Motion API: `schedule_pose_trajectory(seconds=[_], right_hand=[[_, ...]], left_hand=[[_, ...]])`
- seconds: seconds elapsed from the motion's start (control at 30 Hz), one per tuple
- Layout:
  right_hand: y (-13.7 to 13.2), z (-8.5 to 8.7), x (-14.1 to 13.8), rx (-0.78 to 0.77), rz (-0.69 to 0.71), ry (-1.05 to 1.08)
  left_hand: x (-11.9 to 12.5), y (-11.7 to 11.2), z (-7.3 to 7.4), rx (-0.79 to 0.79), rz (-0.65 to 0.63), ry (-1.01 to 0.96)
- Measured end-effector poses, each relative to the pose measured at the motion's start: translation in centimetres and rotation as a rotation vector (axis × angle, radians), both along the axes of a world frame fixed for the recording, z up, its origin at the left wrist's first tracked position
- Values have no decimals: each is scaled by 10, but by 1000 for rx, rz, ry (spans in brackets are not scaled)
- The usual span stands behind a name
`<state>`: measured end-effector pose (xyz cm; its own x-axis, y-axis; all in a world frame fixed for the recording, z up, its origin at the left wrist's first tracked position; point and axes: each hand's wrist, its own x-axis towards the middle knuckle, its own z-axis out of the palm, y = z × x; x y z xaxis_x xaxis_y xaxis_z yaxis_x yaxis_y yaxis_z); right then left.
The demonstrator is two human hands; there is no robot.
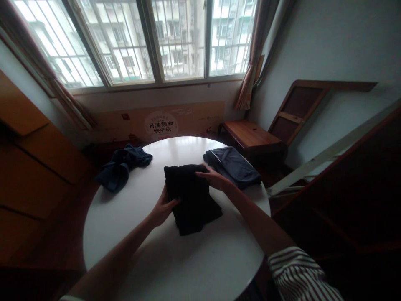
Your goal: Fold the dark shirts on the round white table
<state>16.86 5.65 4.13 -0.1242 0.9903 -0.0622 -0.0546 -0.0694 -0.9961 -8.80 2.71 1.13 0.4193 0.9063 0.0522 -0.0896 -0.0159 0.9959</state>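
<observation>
Cloth [191, 205] gripped from both sides!

And here it is, black and folded into a thick, uneven stack, right at the middle of the round white table [134, 230]; whether all its underside rests there, you can't tell from here. Your left hand [163, 207] has the left edge, thumb laid over the top, the other fingers partly hidden at the side, closed as far as the fabric allows. Your right hand [214, 177] takes the upper right corner, thumb across the surface, fingers curled at the far edge, its gap filled by the same fabric.

Out to your left, a crumpled dark blue garment [123, 165] hangs over the rim! Just beyond your right hand, a folded grey-blue garment [234, 165] lies near the edge. Farther off: a wooden bench [250, 134], a printed banner [125, 125], and the barred window [178, 46] above.
</observation>
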Motion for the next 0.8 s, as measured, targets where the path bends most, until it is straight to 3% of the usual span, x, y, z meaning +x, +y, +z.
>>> schedule_pose_trajectory(seconds=[0.07, 0.13, 0.27, 0.37, 0.47, 0.53, 0.67, 0.8], right_hand=[[-6, 8, -4, -6, 46, 229], [-10, 19, -6, 29, 14, 323], [-8, 50, 9, 190, -137, 224], [2, 79, 44, 291, -284, 116], [13, 100, 91, 355, -388, 64], [21, 105, 120, 294, -382, 16], [32, 92, 160, 102, -371, -90], [41, 72, 176, 80, -388, -155]], left_hand=[[3, -1, 6, -17, 8, -24], [10, -1, 18, -36, 11, -67], [42, 9, 53, -98, -23, -258], [86, 17, 71, -176, -75, -402], [140, 20, 67, -291, -146, -461], [174, 20, 55, -367, -150, -474], [221, 23, 34, -497, -116, -428], [241, 29, 26, -575, -53, -325]])
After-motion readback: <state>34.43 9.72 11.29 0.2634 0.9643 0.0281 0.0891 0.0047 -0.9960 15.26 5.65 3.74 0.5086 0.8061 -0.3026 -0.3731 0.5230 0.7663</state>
